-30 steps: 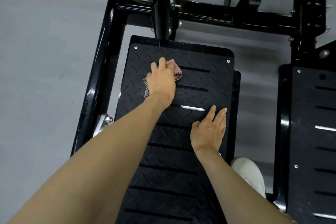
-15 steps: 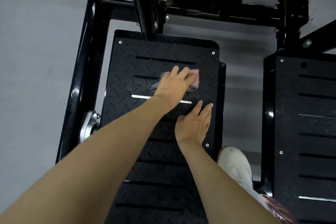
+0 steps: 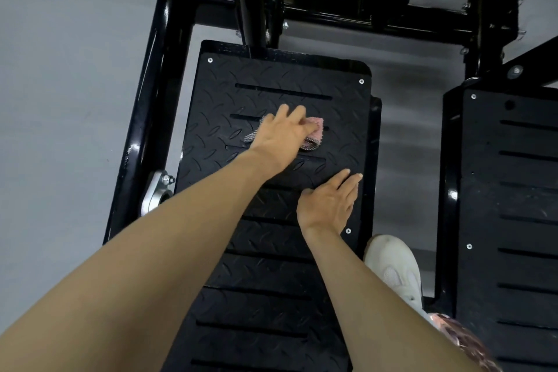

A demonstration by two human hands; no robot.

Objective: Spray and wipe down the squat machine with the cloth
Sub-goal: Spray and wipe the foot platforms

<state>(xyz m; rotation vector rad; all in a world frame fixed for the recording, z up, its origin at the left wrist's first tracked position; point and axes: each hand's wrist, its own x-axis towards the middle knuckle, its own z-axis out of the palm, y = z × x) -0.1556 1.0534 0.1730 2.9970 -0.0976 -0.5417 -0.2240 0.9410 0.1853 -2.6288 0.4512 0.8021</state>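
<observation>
Head camera looks straight down at the black squat machine. Its big bumpy foot plate fills the middle of the frame, with long thin slots going across it.

The cloth lies on the upper middle part of this plate. It is pink at one end, and a grey net-like bit sticks out at the other end. The left hand lies on top of the cloth and presses it onto the plate. The fingers are spread and look mostly straight, not wrapped around the cloth.

The right hand is a little lower and more to the right of the frame. It rests flat on the plate near the plate's right edge, fingers straight and close together, holding nothing. The two hands are near each other but do not touch.

A second foot plate is at the right side of the frame. A white shoe stands in the gap between the two plates, at the lower right. A shiny silver bracket sits on the black bar at the left. Grey floor shows at the left.
</observation>
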